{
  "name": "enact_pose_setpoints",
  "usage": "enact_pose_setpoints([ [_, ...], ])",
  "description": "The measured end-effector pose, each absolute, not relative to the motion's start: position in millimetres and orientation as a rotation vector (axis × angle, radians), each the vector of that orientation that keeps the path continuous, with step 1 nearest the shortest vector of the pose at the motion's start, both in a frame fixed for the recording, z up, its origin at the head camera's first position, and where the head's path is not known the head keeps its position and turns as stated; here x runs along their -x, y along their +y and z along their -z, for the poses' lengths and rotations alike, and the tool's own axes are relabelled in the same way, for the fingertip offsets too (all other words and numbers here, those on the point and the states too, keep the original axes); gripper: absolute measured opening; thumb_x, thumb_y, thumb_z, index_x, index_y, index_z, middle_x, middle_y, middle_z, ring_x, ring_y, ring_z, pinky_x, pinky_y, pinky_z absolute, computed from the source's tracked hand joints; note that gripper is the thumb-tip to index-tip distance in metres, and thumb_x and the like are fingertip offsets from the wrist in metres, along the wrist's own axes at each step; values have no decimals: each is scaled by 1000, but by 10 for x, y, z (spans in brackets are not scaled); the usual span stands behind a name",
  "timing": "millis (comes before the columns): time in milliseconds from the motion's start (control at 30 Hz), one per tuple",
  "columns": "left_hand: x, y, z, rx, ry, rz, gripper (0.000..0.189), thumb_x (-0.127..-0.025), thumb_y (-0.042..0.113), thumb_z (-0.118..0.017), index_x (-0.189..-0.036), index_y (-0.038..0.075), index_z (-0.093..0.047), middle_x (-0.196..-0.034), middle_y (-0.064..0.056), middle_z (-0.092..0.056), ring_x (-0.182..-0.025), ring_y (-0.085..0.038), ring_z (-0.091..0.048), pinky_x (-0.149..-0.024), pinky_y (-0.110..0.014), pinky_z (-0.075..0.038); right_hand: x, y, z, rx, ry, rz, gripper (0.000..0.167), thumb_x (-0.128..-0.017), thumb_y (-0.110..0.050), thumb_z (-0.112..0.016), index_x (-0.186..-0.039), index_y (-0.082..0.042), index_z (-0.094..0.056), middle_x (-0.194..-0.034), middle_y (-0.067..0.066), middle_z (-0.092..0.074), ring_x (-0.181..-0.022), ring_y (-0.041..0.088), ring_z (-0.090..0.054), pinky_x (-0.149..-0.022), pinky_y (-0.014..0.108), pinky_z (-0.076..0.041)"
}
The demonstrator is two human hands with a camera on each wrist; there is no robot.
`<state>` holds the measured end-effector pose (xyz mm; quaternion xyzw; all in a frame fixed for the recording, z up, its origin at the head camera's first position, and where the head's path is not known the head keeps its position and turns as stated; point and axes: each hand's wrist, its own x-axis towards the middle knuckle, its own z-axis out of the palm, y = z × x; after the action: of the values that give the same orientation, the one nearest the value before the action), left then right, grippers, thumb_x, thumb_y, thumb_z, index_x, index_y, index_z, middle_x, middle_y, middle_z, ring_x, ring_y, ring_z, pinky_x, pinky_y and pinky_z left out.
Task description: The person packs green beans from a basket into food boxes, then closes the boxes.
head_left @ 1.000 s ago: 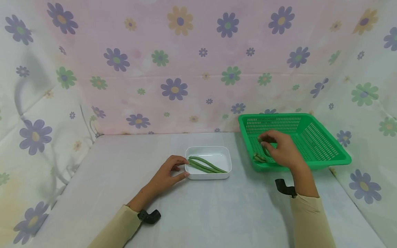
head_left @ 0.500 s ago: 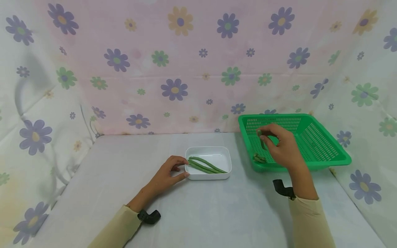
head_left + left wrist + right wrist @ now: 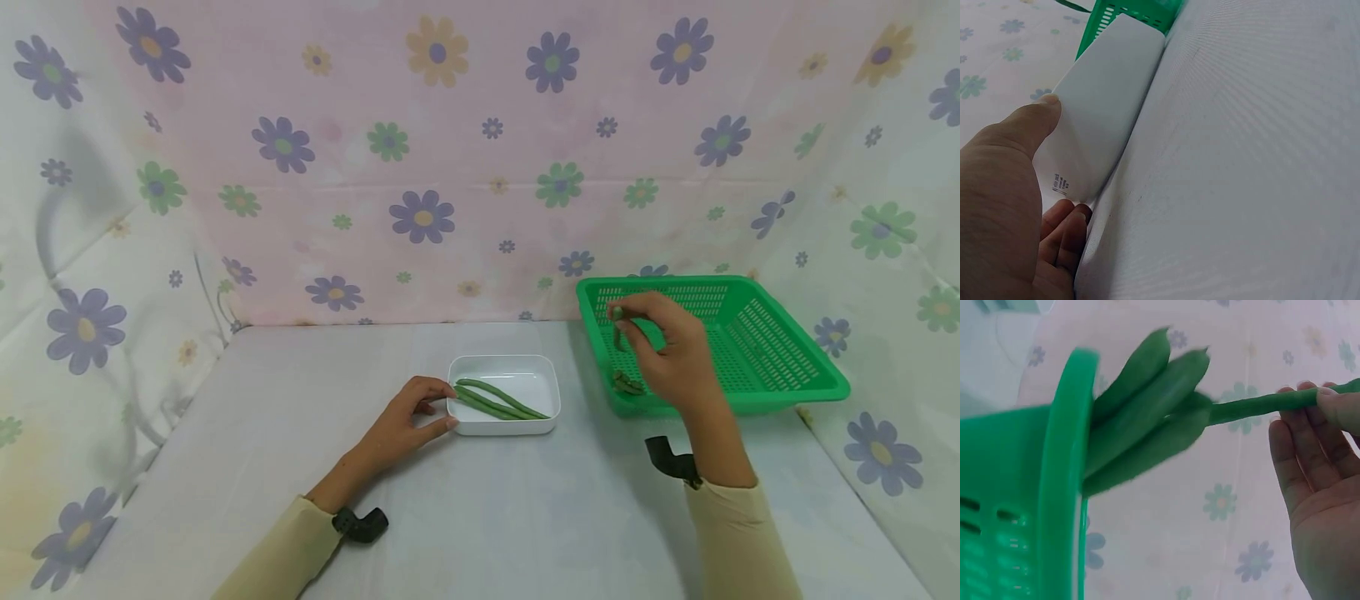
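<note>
My right hand (image 3: 678,358) pinches a green bean (image 3: 1260,406) between thumb and fingers, above the left part of the green plastic basket (image 3: 798,398). The bean hangs down in the head view. More green beans (image 3: 1147,400) lie in the basket's near left corner, their tips past its rim in the right wrist view. On the left, my left hand (image 3: 401,425) holds the left end of a white rectangular dish (image 3: 502,428), thumb and fingertips at its edge. A few long green beans (image 3: 491,404) lie slantwise inside that dish.
A white cloth (image 3: 480,525) covers the table. Flowered sheets (image 3: 495,158) hang at the back and both sides. The basket stands at the back right, a short gap from the dish. Each wrist wears a black camera mount (image 3: 671,462).
My right hand has risen and shifted left, drawing a green bean up from the beans in the basket. The left hand and the dish have stayed put.
</note>
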<state>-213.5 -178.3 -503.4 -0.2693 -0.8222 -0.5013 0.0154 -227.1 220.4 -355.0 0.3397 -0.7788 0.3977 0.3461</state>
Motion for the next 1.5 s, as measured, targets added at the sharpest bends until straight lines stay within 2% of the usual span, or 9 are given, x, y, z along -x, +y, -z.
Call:
enact_pose_setpoints([
  [367, 2127, -1788, 5025, 835, -2561, 1554, 38, -99, 22, -80, -133, 17, -64, -139, -2, -56, -135, -25, -60, -102, -47, -56, 2241, 1954, 3483, -996, -1907, -1081, 37, -87, 25, -70, -118, 5, -73, -104, 16, -73, -99, 18, -68, -94, 20, -54],
  [500, 2126, -1786, 5023, 835, -2560, 1548, 37, -99, 21, -80, -132, 19, -64, -140, -2, -56, -135, -25, -60, -102, -47, -56, 2237, 1861, 3485, -1032, -1878, -1132, 38, -85, 26, -70, -117, 6, -72, -105, 17, -72, -99, 21, -70, -95, 22, -56],
  [733, 2125, -1778, 5010, 825, -2568, 1552, 38, -98, 22, -80, -133, 15, -64, -140, -1, -56, -134, -24, -60, -102, -47, -56, 2232, 1702, 3544, -1077, -1884, -1235, 37, -85, 28, -70, -116, 7, -69, -106, 18, -70, -102, 25, -71, -95, 26, -59],
  [1200, 2144, -1778, 5036, 813, -2580, 1551, 38, -98, 23, -80, -132, 18, -65, -139, 0, -57, -134, -23, -60, -103, -47, -55, 2276, 1442, 3812, -1077, -2019, -1266, 29, -92, 15, -74, -117, 1, -67, -106, 12, -70, -98, 29, -76, -92, 27, -60],
  [1500, 2130, -1773, 5033, 817, -2575, 1561, 38, -98, 23, -80, -132, 19, -64, -139, -1, -56, -135, -24, -60, -103, -48, -55, 2329, 1333, 4023, -1069, -2110, -1230, 25, -94, 7, -76, -115, -3, -69, -109, 8, -70, -99, 22, -75, -88, 31, -63],
])
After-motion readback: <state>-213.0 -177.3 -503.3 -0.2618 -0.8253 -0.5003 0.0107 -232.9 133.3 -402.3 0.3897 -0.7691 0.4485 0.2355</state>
